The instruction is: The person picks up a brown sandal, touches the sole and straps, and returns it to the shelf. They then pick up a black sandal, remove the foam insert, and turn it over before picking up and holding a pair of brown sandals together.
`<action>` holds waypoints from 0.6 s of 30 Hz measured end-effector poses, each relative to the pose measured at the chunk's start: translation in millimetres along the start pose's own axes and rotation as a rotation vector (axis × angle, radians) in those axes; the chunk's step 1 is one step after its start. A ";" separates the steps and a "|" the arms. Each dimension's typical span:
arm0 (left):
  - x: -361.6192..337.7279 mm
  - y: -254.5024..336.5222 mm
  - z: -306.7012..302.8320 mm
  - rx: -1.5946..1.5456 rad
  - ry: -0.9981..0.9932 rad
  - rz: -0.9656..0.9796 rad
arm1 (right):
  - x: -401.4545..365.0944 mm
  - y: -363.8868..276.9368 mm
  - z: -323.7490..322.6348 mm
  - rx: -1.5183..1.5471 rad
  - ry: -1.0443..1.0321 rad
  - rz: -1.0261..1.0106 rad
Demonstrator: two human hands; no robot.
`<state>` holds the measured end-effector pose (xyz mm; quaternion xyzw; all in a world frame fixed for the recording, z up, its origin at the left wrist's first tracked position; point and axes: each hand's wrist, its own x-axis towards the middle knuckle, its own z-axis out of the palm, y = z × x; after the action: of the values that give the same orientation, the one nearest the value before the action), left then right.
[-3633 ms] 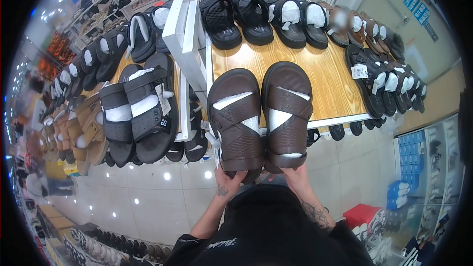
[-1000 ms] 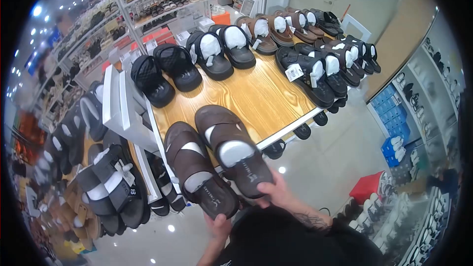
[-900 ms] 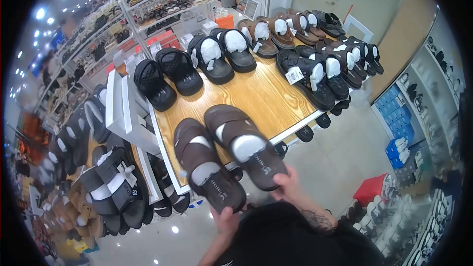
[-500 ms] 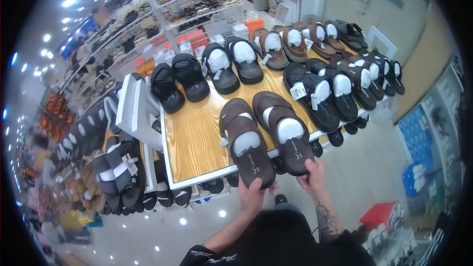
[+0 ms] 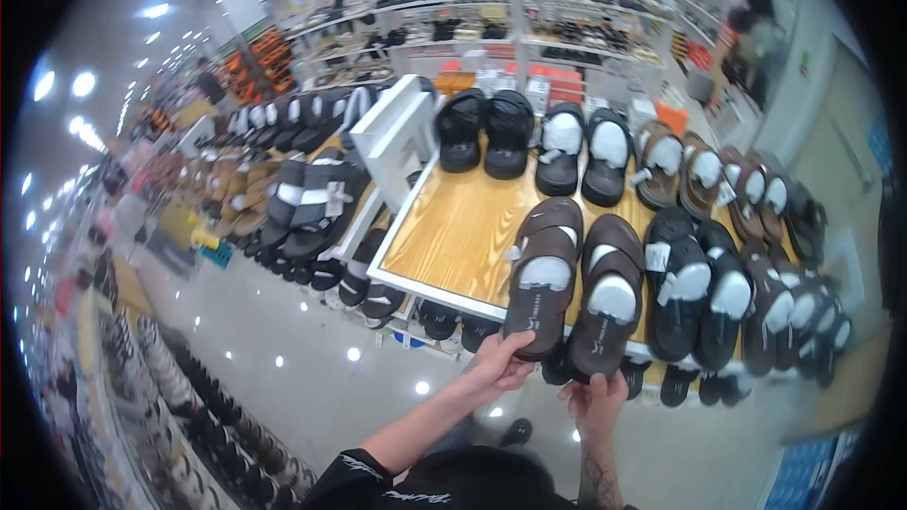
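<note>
Two dark brown strap sandals with white paper stuffing lie side by side over the front edge of a wood-topped display table [image 5: 449,231]. My left hand [image 5: 503,365] grips the heel of the left sandal [image 5: 542,283], thumb on the footbed and fingers beneath. At the heel of the right sandal [image 5: 605,297], my right hand [image 5: 595,399] pinches with the thumb on top. The toes of both point away from me. Just right of them stand black sandals [image 5: 673,288] with a white tag.
Black sandals [image 5: 460,132] and brown sandals [image 5: 658,165] line the back of the table. A white stand [image 5: 392,123] is at its left corner. Shoe racks [image 5: 453,28] fill the background. Another table with black slides [image 5: 307,208] stands left.
My view has swung left, so the table and sandals appear further right. The left sandal now stands more upright in view, and both hands keep their hold on the heels.
</note>
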<state>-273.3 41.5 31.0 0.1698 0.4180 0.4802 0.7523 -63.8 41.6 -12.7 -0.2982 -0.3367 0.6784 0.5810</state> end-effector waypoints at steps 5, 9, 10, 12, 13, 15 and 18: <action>-6.6 -28.7 9.5 -0.182 0.019 0.131 | -2.0 5.7 -13.1 -0.008 -0.074 -0.030; -12.8 -46.6 -8.3 -0.286 -0.024 0.194 | -1.9 8.0 -11.0 -0.089 -0.053 -0.122; -13.7 -54.9 -14.7 -0.314 -0.042 0.191 | -1.2 9.0 -9.8 -0.093 -0.075 -0.114; -23.2 -73.4 -26.6 -0.307 -0.011 0.172 | -5.9 17.2 -7.6 -0.054 0.020 -0.127; -31.2 -83.0 -30.7 -0.240 0.028 0.155 | -13.0 28.2 -7.8 -0.059 0.036 -0.112; -48.3 -101.3 -42.6 -0.191 0.056 0.167 | -38.7 54.7 -3.3 -0.103 -0.073 -0.023; -71.8 -131.6 -69.5 -0.341 0.136 0.171 | -78.3 98.1 2.7 -0.299 -0.266 0.317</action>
<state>-265.6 -94.1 -63.2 0.0423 0.3645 0.6165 0.6967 -112.0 -45.8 -88.9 -0.3379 -0.4558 0.7368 0.3676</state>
